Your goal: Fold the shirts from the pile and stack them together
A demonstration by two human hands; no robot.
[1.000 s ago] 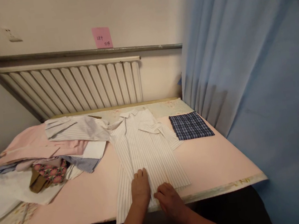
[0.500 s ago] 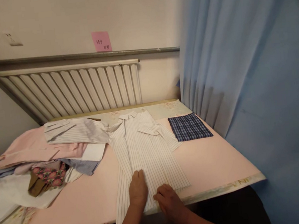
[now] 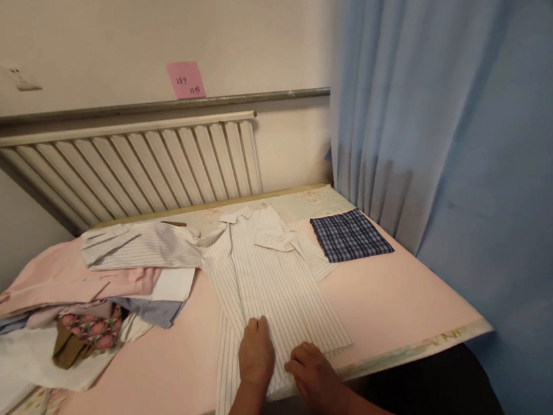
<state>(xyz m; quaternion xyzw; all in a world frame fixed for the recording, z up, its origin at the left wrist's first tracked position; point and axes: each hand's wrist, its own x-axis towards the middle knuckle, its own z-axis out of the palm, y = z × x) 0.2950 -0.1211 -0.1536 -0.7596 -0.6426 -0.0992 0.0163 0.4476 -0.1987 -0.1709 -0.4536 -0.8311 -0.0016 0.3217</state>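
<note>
Head view: the left hand lies flat and unclenched on the striped shirt's near hem. The right hand rests beside it, fingers curled; I cannot tell if it pinches cloth. The shirt is spread on a pink table, between a clothes pile and a folded plaid cloth, with a radiator behind.

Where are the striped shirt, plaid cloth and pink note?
striped shirt (image 3: 265, 282), head view, middle of the front panel
plaid cloth (image 3: 350, 234), head view, centre of the folded square
pink note (image 3: 185, 79), head view, centre of the paper on the wall
</note>
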